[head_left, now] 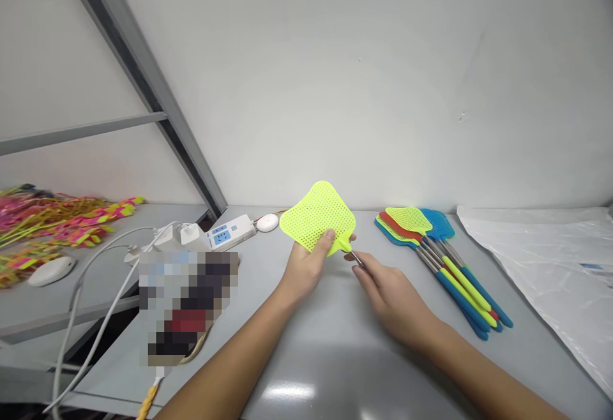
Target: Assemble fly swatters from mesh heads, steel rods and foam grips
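Note:
Above the middle of the grey table I hold a yellow-green fly swatter (pixel 318 212) with a perforated head. My left hand (pixel 309 263) grips the lower edge of the head, thumb on its near face and fingers behind. Around the thin metal shaft, just below the head, my right hand (pixel 383 286) is closed; the rest of the handle is hidden by that hand. To the right lies a pile of fly swatters (pixel 431 251) in blue, red and yellow-green, their heads toward the wall and their handles toward me.
A white power strip (pixel 232 232) with plugs and cables sits at the left, beside a round white device (pixel 267 223). Nearer is a pixelated object (pixel 191 308). Colourful strands (pixel 71 222) lie far left; a clear plastic sheet (pixel 536 260) covers the right side.

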### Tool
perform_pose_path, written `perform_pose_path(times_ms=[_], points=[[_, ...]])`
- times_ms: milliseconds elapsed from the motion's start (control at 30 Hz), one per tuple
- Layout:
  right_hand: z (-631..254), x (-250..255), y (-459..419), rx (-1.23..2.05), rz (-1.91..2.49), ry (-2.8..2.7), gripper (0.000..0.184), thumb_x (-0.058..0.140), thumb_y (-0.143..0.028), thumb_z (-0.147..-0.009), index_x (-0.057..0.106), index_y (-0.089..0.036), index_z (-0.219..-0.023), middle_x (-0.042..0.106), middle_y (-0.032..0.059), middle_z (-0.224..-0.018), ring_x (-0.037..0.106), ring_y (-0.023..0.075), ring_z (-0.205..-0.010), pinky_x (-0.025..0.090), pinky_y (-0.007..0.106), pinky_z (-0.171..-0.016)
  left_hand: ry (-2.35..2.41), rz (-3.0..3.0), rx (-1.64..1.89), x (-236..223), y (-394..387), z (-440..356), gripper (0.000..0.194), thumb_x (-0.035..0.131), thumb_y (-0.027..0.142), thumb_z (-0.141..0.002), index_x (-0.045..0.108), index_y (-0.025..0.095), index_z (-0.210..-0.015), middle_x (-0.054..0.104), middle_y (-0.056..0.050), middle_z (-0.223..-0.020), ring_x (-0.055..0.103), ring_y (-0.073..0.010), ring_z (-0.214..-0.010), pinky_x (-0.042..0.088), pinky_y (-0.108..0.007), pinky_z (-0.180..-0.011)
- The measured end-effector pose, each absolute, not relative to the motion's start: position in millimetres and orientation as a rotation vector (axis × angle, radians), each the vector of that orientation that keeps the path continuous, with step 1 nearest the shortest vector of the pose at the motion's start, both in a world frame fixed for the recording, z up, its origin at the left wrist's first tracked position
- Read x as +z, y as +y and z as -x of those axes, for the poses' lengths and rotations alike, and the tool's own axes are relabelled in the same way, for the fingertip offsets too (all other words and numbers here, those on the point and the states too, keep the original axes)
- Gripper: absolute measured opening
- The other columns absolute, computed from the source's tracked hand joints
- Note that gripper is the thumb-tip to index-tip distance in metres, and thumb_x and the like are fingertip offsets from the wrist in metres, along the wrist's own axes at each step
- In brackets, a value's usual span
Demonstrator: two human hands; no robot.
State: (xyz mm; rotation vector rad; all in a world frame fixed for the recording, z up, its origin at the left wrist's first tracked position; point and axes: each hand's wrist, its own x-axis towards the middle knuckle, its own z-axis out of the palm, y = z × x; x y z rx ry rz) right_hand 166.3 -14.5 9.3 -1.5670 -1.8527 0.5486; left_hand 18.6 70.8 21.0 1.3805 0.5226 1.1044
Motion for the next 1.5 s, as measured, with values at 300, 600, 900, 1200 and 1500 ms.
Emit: perform_pose_path(times_ms=[300, 600, 900, 1200, 1500], points=[[-171, 8, -13, 0.388, 1.650, -1.964, 0.032, 0.027, -0.033, -0.100, 0.049, -0.024, -0.121, 0.071, 0.0052, -0.099, 0.068, 0.0229, -0.080, 0.038, 0.028, -0.061, 0.579, -1.478, 1.093, 18, 71, -21, 0.030, 0.056, 0.036, -0.089, 0.064, 0.017, -0.112, 0.071, -0.010, -0.102, 0.066, -0.0243, -0.097, 0.046, -0.036, -0.091], [-170, 9, -10, 0.360, 1.739, -1.951, 0.030, 0.027, -0.034, -0.100, 0.050, -0.021, -0.114, 0.070, 0.0079, -0.099, 0.067, 0.0237, -0.080, 0.035, 0.028, -0.060, 0.596, -1.455, 1.093, 15, 68, -26, 0.026, 0.055, 0.035, -0.090, 0.066, 0.016, -0.104, 0.071, -0.010, -0.102, 0.064, -0.0237, -0.098, 0.046, -0.035, -0.091], [-175, 24, -17, 0.587, 1.804, -1.810, 0.035, 0.031, -0.048, -0.096, 0.049, -0.023, -0.080, 0.060, 0.0010, -0.067, 0.056, 0.0180, -0.062, 0.030, 0.027, -0.055, 0.692, -1.084, 1.364, 9, 88, -23, 0.023, 0.062, 0.035, -0.083, 0.060, 0.018, -0.098, 0.067, -0.006, -0.095, 0.067, -0.0226, -0.086, 0.052, -0.031, -0.067], [-166, 14, -15, 0.724, 1.794, -1.732, 0.033, 0.029, -0.043, -0.097, 0.052, -0.024, -0.084, 0.058, -0.0003, -0.064, 0.055, 0.0178, -0.059, 0.029, 0.027, -0.052, 0.726, -1.076, 1.302, -1, 95, -20, 0.033, 0.059, 0.044, -0.084, 0.060, 0.016, -0.102, 0.070, -0.008, -0.093, 0.064, -0.0160, -0.073, 0.052, -0.032, -0.072], [-163, 11, -16, 0.699, 1.783, -1.676, 0.033, 0.030, -0.042, -0.097, 0.054, -0.024, -0.082, 0.058, -0.0003, -0.062, 0.055, 0.0184, -0.059, 0.029, 0.028, -0.054, 0.716, -1.080, 1.224, -3, 91, -23, 0.034, 0.058, 0.047, -0.084, 0.062, 0.016, -0.096, 0.071, -0.010, -0.093, 0.065, -0.0198, -0.083, 0.052, -0.035, -0.077]])
